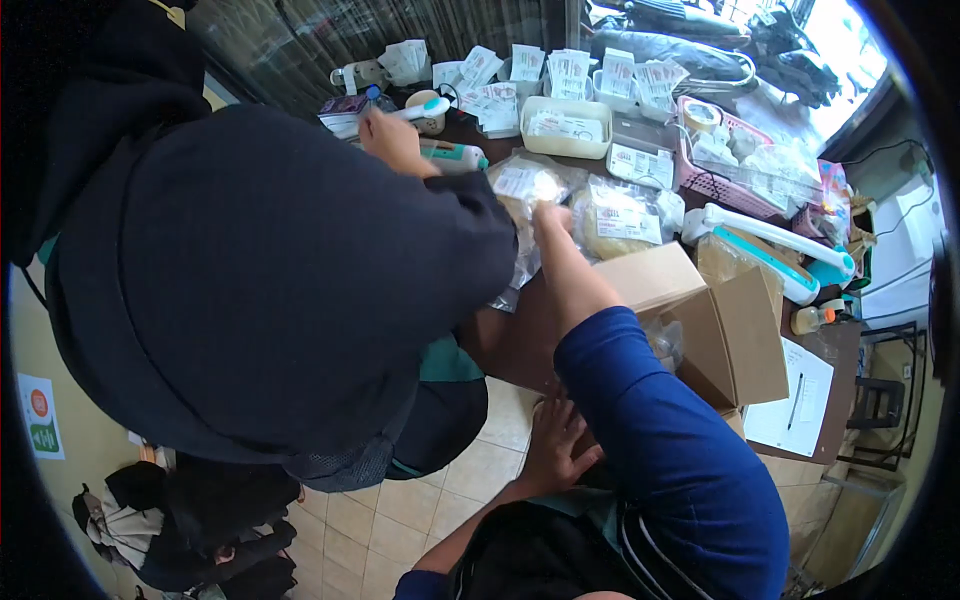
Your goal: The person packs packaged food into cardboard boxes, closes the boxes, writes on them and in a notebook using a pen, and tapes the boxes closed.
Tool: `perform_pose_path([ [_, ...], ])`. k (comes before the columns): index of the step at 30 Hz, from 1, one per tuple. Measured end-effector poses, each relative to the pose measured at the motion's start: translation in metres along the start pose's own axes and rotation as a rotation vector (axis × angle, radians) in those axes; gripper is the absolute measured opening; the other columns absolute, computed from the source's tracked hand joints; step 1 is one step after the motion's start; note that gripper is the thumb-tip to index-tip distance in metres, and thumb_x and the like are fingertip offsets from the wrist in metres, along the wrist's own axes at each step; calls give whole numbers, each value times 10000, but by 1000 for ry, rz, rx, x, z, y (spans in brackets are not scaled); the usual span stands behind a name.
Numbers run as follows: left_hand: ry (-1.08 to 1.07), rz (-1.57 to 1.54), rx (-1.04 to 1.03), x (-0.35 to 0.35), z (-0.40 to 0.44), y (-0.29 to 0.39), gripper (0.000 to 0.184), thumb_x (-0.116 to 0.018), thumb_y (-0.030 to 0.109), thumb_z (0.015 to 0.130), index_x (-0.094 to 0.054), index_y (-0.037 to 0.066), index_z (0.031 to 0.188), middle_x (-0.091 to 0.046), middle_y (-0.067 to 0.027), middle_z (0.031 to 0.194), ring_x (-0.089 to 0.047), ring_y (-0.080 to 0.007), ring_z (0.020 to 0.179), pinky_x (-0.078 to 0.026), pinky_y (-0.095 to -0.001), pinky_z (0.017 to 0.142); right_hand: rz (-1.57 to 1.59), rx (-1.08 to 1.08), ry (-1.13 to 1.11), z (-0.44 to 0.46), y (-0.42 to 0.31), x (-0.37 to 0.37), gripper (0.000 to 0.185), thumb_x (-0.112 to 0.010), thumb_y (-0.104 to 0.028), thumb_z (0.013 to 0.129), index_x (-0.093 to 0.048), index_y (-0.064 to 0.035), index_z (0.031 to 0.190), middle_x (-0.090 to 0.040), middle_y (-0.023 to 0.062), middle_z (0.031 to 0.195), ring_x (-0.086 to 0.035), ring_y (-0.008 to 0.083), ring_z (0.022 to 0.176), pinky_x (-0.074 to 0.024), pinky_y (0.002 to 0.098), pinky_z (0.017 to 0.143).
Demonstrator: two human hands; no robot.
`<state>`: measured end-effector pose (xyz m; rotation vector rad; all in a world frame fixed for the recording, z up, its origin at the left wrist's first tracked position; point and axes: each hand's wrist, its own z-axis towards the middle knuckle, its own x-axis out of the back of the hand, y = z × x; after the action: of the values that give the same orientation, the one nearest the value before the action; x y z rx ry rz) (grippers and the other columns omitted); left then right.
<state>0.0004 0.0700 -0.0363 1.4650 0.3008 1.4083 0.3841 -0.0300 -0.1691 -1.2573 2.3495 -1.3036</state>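
Note:
My right hand (553,218) reaches across the dark table to a clear plastic bag (522,182) with a white label and pale contents. Its fingers are curled at the bag's edge and look closed on it, though they are small and slightly blurred. Just right of this hand lies a second labelled clear bag (622,222). My left hand (560,442) is low at the table's front edge, fingers spread and nothing in it. An open cardboard box (745,335) stands right of my right forearm, with clear plastic inside.
A co-worker in black fills the left side, one hand (393,142) by a white-and-teal sealer (455,155). Another sealer (765,250) lies right. Label stacks (568,75), a cream tray (566,148) and a pink basket (735,190) line the back. Paper with a pen (797,400) lies right.

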Motion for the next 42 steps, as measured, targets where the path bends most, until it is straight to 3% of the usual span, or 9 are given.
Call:
perform_pose_path([
  [6,291,-71,177,65,36,26,246,-586,56,828,-583,51,1074,-603,-85,1050,-572,-241,954,-430,-347,840,-237,566,-211,-81,-162,28,257,-559,-192,711,-664,39,749,-657,185,715,-676,280,698,-531,351,665],
  [10,269,-990,529,98,74,52,555,-350,490,942,-477,11,1192,-560,-152,1153,-580,-251,989,-441,-369,883,29,628,-649,-201,-228,133,132,-570,-60,776,-627,58,758,-636,156,731,-645,234,603,-550,354,468],
  [14,10,-2032,436,82,113,51,849,-242,729,824,-375,-10,1221,-426,-289,1276,-444,-395,1187,-381,-472,993,134,750,-965,-262,-224,242,123,-555,-41,809,-585,76,838,-589,126,840,-604,215,762,-578,379,653],
  [20,59,-2024,172,63,128,49,772,-391,643,845,-388,8,1284,-480,-137,1292,-488,-285,1162,-373,-388,996,141,591,-1204,-248,-178,382,103,-575,-56,789,-580,43,817,-575,63,781,-587,159,718,-515,302,705],
  [24,346,-1649,530,53,113,74,478,-598,293,856,-461,13,1219,-581,-110,1124,-552,-230,1045,-448,-378,882,75,385,-830,-240,-107,435,89,-570,-67,792,-594,14,763,-580,24,761,-561,132,684,-467,262,659],
  [27,277,-1130,580,40,110,75,448,-642,151,830,-456,9,1212,-584,-100,1099,-586,-194,995,-495,-323,796,-706,749,-713,-208,-63,452,105,-559,-73,750,-604,13,712,-610,97,755,-595,225,708,-471,329,671],
  [32,-65,-246,442,11,143,50,480,-700,180,765,-482,-66,1113,-635,-186,952,-637,-285,870,-502,-341,749,-1750,978,-637,-200,-30,418,199,-504,-150,751,-670,-40,751,-649,163,921,-627,283,907,-497,391,785],
  [37,-127,570,403,-1,174,67,522,-747,247,710,-504,-46,1067,-623,-252,831,-629,-368,821,-505,-367,703,-2080,1060,-822,-159,15,374,215,-507,-161,798,-696,-70,847,-663,120,982,-639,250,935,-518,382,765],
  [42,140,386,252,42,137,94,467,-727,279,731,-491,-45,972,-620,-211,690,-649,-324,698,-515,-395,617,-1982,846,-738,-191,-15,362,259,-657,-195,740,-698,-85,971,-623,123,1110,-594,231,1040,-491,413,826],
])
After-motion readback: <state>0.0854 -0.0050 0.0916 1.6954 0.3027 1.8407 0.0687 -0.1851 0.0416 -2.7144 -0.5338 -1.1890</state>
